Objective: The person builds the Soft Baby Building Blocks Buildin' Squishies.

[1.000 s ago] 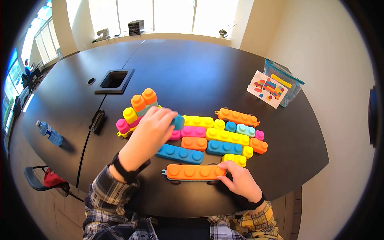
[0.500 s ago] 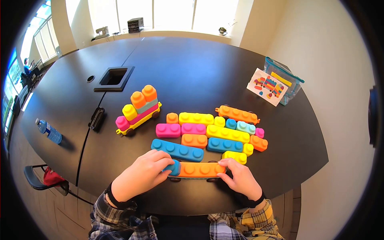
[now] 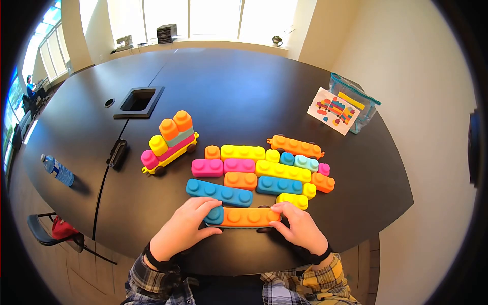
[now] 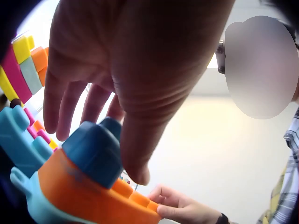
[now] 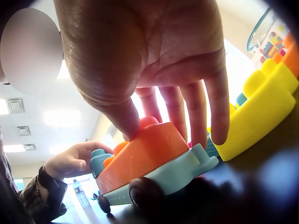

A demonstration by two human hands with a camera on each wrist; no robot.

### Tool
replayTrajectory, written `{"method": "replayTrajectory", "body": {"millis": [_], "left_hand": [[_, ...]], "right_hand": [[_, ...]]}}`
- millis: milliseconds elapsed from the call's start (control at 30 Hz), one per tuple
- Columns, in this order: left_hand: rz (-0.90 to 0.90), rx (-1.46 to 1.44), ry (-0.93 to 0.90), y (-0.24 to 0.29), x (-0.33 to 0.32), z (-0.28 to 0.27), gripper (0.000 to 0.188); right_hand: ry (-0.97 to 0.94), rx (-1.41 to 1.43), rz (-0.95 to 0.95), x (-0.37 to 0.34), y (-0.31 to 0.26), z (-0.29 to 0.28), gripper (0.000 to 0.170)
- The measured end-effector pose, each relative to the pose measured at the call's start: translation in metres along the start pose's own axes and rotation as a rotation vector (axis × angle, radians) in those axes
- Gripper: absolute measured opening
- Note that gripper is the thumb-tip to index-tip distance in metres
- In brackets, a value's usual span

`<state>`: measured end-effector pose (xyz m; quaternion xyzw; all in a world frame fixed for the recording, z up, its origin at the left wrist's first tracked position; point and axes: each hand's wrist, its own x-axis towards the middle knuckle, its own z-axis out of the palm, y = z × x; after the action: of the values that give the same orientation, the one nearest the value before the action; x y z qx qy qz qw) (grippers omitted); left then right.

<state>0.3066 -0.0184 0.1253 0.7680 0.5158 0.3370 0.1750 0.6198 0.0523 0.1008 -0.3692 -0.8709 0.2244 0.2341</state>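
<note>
A small blue block (image 3: 214,215) sits on the left end of a long orange block (image 3: 244,217), which lies on a light-blue wheeled base (image 5: 175,175). Around the blue block are the thumb and fingers of the left hand (image 3: 180,227); the left wrist view shows this blue block (image 4: 93,151) between them. The right hand (image 3: 302,230) grips the orange block's right end, thumb on the near side and fingers on the far side. A long blue block (image 3: 218,192) lies just beyond the left hand.
Beyond the hands lie rows of blocks, among them a yellow one (image 3: 283,171), and an orange wheeled base (image 3: 296,146). A stacked block car (image 3: 170,146) stands left. Farther out are a bottle (image 3: 58,170), a black case (image 3: 118,154), a picture card (image 3: 333,111) and a clear bag (image 3: 367,104).
The left hand has brought the blue block down from above the other blocks onto the orange block's left end. The right hand has stayed at the right end. The head view has shifted slightly.
</note>
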Motion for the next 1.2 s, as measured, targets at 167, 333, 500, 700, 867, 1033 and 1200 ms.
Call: {"method": "replayTrajectory", "body": {"millis": [167, 333, 500, 700, 867, 1033, 1200], "left_hand": [[-0.123, -0.011, -0.033, -0.004, -0.005, 0.01, 0.056], [-0.154, 0.006, -0.017, -0.003, -0.006, 0.013, 0.055], [-0.148, 0.03, 0.007, -0.003, -0.009, 0.018, 0.06], [-0.11, 0.005, 0.074, 0.008, -0.005, 0.008, 0.065], [-0.094, -0.008, 0.083, 0.0, -0.008, 0.009, 0.055], [-0.105, -0.025, 0.107, 0.001, -0.007, 0.014, 0.046], [-0.12, -0.03, 0.127, 0.002, -0.008, 0.018, 0.045]], "right_hand": [[-0.012, -0.003, -0.009, 0.0, 0.001, 0.0, 0.032], [-0.01, 0.003, -0.025, 0.001, 0.003, 0.001, 0.033], [-0.034, 0.006, 0.015, 0.002, -0.002, -0.002, 0.033], [0.043, -0.131, -0.081, 0.034, 0.001, -0.051, 0.034], [0.006, -0.302, -0.058, 0.084, 0.035, -0.066, 0.025], [-0.002, -0.391, -0.224, 0.144, 0.079, -0.029, 0.022], [-0.112, -0.559, -0.183, 0.184, 0.085, -0.001, 0.023]]}}
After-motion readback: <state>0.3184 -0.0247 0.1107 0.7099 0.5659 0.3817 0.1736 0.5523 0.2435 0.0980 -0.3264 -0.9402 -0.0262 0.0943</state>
